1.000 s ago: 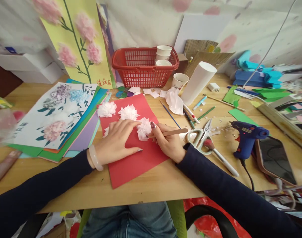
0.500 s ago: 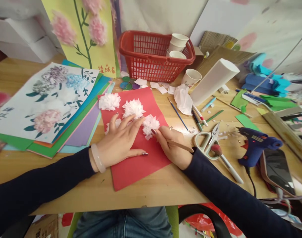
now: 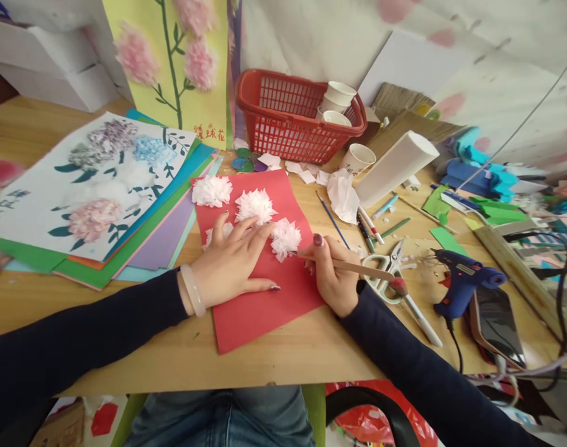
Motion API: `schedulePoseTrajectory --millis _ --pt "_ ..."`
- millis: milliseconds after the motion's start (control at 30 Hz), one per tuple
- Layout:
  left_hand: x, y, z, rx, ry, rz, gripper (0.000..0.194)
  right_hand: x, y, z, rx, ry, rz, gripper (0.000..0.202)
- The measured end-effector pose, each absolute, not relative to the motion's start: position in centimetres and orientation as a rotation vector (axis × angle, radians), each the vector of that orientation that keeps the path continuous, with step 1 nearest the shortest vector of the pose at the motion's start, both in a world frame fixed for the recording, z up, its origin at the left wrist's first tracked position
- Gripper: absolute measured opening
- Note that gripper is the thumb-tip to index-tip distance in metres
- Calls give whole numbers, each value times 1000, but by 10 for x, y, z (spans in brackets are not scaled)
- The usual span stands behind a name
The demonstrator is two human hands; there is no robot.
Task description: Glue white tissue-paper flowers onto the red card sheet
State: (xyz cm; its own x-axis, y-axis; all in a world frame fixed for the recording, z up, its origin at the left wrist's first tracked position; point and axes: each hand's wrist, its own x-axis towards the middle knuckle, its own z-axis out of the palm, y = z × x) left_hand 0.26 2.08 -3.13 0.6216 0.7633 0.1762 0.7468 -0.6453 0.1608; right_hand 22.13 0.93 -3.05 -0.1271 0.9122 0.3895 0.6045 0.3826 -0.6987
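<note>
A sheet of red paper (image 3: 246,329) lies on the wooden table with several white ruffled paper flowers (image 3: 255,205) on it. My left hand (image 3: 230,264) rests on the sheet, fingers spread, partly covering a flower (image 3: 218,233) at the lower left. In my right hand (image 3: 334,273) is a pencil-like wooden stick (image 3: 364,269), gripped between thumb and fingers. Its dark tip points left, at the lower edge of the rightmost flower (image 3: 285,238); whether they touch I cannot tell.
Scissors (image 3: 385,273), a pen with a red end (image 3: 423,320), a blue glue gun (image 3: 464,279) and a phone (image 3: 497,323) lie at the right. Behind are a red basket (image 3: 287,133) with paper cups and a white roll (image 3: 395,169). Coloured sheets (image 3: 164,239) are stacked left.
My right hand has drawn slightly away from the rightmost flower, and more of the stick shows, tip included. My left hand keeps its place on the paper. The view has shifted a little.
</note>
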Motion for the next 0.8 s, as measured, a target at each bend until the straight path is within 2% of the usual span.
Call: schedulePoseTrajectory --millis 300,500,800 --pt "4 20 -30 2745 1305 340 90 221 11 -28 -1240 -2092 456 50" --pt "3 20 -31 2749 1304 340 92 217 12 -26 -1328 -2047 459 55" --pt "3 21 -30 2761 1298 310 89 217 12 -29 -1286 -2172 328 44"
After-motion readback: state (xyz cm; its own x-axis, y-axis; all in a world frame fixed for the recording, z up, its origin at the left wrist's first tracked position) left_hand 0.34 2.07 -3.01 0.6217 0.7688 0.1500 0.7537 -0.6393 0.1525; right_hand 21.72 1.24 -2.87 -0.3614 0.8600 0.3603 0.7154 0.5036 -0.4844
